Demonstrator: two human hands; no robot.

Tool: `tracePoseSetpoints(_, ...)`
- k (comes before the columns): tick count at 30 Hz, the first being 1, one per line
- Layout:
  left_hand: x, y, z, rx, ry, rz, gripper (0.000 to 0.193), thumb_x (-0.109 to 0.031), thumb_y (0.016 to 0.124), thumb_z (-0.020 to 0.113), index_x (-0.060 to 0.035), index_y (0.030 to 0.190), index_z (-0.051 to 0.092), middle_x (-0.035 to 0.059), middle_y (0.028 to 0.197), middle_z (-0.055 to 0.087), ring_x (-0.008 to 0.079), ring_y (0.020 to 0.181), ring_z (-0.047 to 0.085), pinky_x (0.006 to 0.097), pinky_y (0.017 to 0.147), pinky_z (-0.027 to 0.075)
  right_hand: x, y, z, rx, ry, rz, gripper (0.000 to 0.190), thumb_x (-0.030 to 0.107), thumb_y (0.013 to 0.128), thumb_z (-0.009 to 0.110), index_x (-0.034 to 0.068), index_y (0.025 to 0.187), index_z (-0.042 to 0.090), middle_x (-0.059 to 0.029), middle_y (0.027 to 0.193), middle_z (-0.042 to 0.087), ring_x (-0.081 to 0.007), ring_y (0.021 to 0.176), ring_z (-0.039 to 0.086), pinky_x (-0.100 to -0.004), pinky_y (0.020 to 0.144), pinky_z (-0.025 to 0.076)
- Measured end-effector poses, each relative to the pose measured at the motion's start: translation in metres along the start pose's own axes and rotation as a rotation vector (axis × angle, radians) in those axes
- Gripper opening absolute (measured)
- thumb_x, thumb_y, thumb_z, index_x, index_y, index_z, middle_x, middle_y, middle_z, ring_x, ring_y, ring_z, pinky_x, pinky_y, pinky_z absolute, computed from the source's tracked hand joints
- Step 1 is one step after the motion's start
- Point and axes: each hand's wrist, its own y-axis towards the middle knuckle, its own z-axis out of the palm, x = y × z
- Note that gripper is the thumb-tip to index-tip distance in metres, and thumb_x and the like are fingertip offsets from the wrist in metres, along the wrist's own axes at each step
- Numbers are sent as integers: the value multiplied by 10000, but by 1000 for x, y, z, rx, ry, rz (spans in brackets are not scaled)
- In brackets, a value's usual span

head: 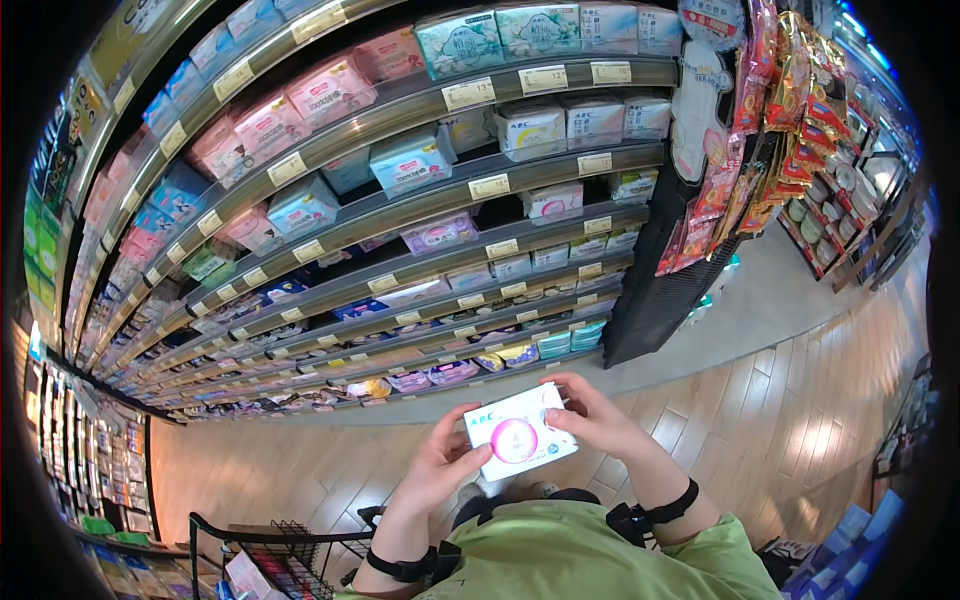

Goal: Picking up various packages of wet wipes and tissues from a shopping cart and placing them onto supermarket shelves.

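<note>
A white soft pack of sanitary pads (519, 435) with a pink circle on its face is held between both hands in front of my body. My left hand (444, 463) grips its left edge, the thumb on the front and the fingers behind. On the upper right side my right hand (585, 420) clasps the pack, thumb on its face. The pack is slightly tilted, its printed side towards the camera. Beyond the hands stand shelves with many similar packs, among them a white and pink pack (553, 201) and a white pack with a yellow mark (531, 129).
Long shelves with price tags (468, 94) curve across the front and left. A black wire shopping cart (281, 536) holding a pink pack stands at lower left. Red and gold snack bags (795, 112) hang at the shelf end. Blue boxes (855, 547) are at lower right, above a wood-look floor (757, 405).
</note>
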Motion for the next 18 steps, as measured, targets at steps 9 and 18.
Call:
tracePoseSetpoints(9,1,41,-32,33,-39,-79,627,-200,873,676,-88,1385,332,138,1036,625,176,954,589,314,823,463,-1,41,-3,-49,19,46,532,252,888,641,64,1325,401,-78,1137,532,-160,1022,530,-303,864,448)
tracePoseSetpoints(18,-31,116,-72,106,37,8,573,-153,836,704,-90,1315,396,93,1135,568,180,1019,558,327,874,450,14,105,-18,-47,-150,-28,621,243,871,671,83,1365,331,-76,1151,516,-166,1022,525,-306,823,462)
